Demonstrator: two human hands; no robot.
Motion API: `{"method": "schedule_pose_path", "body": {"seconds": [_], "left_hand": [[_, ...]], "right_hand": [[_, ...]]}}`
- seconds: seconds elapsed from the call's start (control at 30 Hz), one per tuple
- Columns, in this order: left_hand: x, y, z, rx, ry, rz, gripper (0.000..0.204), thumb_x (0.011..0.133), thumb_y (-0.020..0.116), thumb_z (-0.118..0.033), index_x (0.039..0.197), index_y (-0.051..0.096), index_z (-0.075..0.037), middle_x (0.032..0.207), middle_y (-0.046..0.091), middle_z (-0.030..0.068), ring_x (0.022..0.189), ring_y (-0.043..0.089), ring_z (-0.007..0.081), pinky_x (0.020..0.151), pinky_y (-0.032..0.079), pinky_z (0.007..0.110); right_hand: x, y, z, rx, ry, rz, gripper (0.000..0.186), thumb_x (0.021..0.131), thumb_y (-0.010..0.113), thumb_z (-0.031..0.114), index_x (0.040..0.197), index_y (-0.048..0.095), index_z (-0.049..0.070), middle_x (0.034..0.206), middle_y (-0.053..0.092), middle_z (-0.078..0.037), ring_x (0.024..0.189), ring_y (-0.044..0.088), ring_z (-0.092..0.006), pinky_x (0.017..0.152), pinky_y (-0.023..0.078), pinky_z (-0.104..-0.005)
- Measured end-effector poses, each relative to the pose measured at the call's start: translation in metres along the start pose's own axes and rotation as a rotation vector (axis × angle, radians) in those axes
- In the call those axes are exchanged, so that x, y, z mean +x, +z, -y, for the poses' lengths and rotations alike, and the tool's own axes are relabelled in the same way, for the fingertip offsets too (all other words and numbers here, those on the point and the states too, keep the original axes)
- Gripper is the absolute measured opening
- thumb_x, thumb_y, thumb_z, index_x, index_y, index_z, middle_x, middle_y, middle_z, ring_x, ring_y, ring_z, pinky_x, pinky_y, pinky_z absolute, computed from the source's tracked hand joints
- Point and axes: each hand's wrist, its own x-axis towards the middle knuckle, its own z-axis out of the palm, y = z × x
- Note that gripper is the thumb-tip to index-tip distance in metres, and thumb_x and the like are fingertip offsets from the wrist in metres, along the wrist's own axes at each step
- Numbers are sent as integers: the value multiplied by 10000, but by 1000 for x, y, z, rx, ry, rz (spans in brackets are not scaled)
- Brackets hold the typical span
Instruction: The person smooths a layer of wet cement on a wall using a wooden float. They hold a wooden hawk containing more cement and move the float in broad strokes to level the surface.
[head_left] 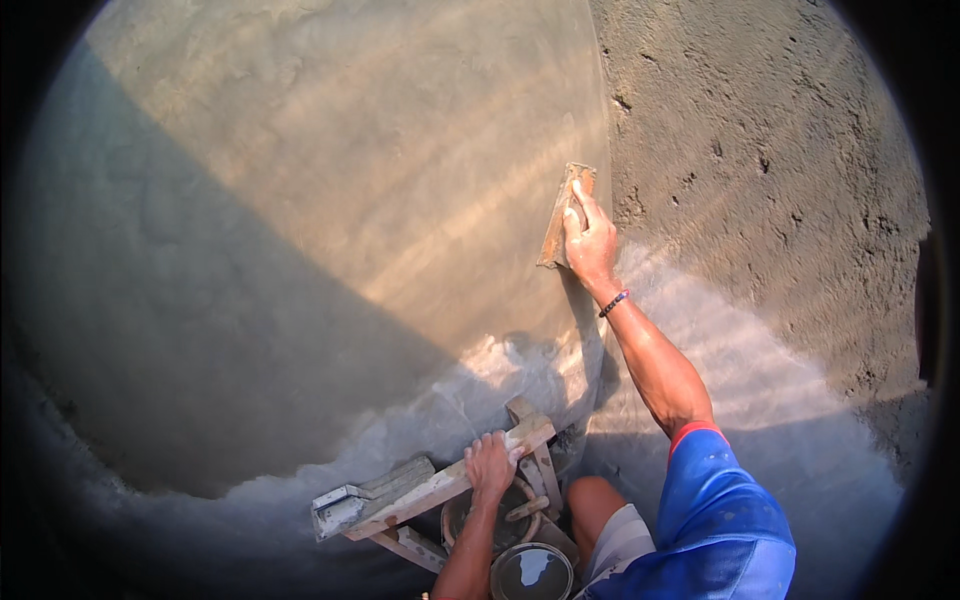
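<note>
My right hand (590,232) is closed on a rust-coloured rectangular float (553,243), held against the smoothed plaster (420,180) near the line where it meets rougher plaster. My left hand (488,465) grips the top rail of a wooden stand (532,430) at the bottom middle. Beside that hand, a long pale tool with a metal end (342,505) lies along the stand. Below are a bucket (455,525), with a wooden-handled tool (525,510) across it, and a round container (532,575) holding liquid.
Rough grey plaster (760,160) covers the right side. A paler, wet-looking band (710,340) runs along the lower part of the surfaces. My bare knee is beside the buckets and stand. A shadow falls across the left of the smoothed plaster.
</note>
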Motion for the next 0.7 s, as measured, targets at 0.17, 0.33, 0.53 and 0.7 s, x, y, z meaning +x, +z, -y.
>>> {"method": "schedule_pose_path", "body": {"seconds": [0.17, 0.33, 0.53, 0.7], "left_hand": [[-8, -4, 5, 33, -43, 3, 460, 847, 724, -441, 1127, 634, -88, 1034, 639, 113, 1027, 601, 314, 890, 421, 467], [1, -4, -6, 12, -20, 14, 456, 851, 714, -439, 1126, 632, -85, 1024, 640, 116, 1016, 602, 314, 878, 420, 463], [-4, -9, -3, 24, -38, 21, 493, 842, 724, -450, 1152, 634, -78, 1022, 647, 110, 1020, 599, 316, 875, 420, 468], [6, -3, -7, 47, -41, 49, 470, 839, 732, -441, 1134, 634, -88, 1026, 648, 105, 1023, 602, 309, 874, 423, 460]], "right_hand": [[73, 4, 89, -33, -324, 123, 435, 907, 652, 211, 1340, 621, 202, 1149, 670, -195, 979, 659, -408, 870, 539, -472], [146, -17, 38, -28, -226, -108, 395, 929, 640, 225, 1317, 657, 155, 1259, 683, -159, 1169, 653, -327, 976, 517, -386], [-58, 17, 35, 191, -29, 3, 463, 892, 635, 90, 1354, 612, 106, 1159, 682, -192, 1027, 666, -380, 897, 530, -433], [-166, 47, 96, 51, -373, 263, 589, 824, 715, 135, 1395, 589, 203, 1011, 590, -85, 884, 560, -296, 806, 498, -419]]}}
